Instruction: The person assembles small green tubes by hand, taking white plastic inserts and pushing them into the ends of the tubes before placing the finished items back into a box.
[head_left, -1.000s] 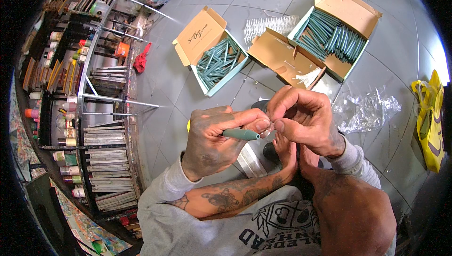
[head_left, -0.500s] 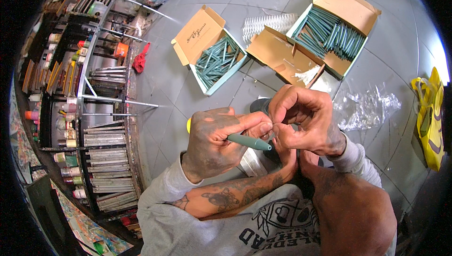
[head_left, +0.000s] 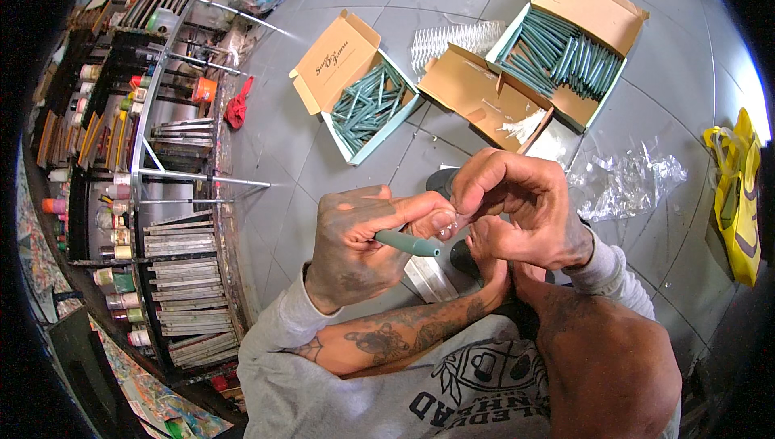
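Observation:
My left hand (head_left: 351,245) is closed around a green pen (head_left: 408,243), whose open-looking tip points to the right and slightly down. The thumb and index finger of this hand meet in a pinch above the pen. My right hand (head_left: 529,209) is curled, with its fingertips against those of the left. Something tiny and shiny glints between the two hands, too small to name. Beyond them, on the floor, a box of loose green pens (head_left: 370,104) lies to the left, and a fuller box of green pens (head_left: 561,56) to the right.
Between the boxes lies a brown cardboard tray (head_left: 460,88) with white scraps. Crumpled clear plastic (head_left: 630,181) and a yellow bag (head_left: 735,205) are on the right. A rack with several stacked frames (head_left: 186,286) and paint bottles (head_left: 121,302) stands at the left.
My left hand and the pen have shifted a little to the left. The right hand's index finger has followed leftward, and its thumb now sits farther from that fingertip.

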Motion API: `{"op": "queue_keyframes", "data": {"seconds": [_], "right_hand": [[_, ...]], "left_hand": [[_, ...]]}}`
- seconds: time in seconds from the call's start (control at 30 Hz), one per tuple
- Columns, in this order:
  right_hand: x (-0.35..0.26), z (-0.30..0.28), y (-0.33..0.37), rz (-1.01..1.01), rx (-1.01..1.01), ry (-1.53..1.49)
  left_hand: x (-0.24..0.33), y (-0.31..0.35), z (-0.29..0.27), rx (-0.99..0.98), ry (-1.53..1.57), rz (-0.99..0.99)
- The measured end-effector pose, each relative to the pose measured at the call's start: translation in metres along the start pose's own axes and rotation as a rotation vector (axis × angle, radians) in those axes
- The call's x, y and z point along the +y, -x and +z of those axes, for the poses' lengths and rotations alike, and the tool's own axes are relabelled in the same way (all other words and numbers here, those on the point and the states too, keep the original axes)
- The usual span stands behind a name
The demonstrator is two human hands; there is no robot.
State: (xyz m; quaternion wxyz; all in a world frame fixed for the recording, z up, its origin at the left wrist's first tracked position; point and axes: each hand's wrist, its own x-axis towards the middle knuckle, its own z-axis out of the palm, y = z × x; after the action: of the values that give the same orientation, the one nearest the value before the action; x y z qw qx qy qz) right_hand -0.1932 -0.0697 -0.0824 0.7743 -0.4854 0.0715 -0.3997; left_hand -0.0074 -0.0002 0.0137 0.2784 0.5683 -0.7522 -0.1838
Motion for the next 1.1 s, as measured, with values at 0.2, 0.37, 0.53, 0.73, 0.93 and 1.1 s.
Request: {"op": "queue_keyframes", "data": {"seconds": [0.2, 0.37, 0.53, 0.73, 0.93, 1.1], "right_hand": [[0.0017, 0.001, -0.0008, -0.039, -0.002, -0.006], [0.0015, 0.0039, -0.0015, -0.013, 0.026, -0.019], [0.0015, 0.001, -0.0009, 0.003, 0.036, 0.031], [0.0004, -0.0002, -0.0012, 0.08, 0.032, 0.081], [-0.0022, 0.0022, -0.0014, 0.062, 0.022, 0.073], [0.0037, -0.0004, 0.0, -0.001, 0.028, -0.041]], "left_hand": [[-0.0007, -0.0001, -0.0006, -0.004, -0.008, -0.002], [-0.0011, 0.0006, 0.0004, 0.011, -0.017, 0.02], [0.0022, -0.0025, -0.0012, -0.034, -0.062, 0.044], [-0.0013, -0.0003, 0.0009, -0.04, -0.071, 0.031], [-0.0003, -0.0009, -0.0002, -0.026, -0.058, 0.022], [-0.0011, -0.0004, 0.0014, 0.014, -0.024, 0.022]]}}
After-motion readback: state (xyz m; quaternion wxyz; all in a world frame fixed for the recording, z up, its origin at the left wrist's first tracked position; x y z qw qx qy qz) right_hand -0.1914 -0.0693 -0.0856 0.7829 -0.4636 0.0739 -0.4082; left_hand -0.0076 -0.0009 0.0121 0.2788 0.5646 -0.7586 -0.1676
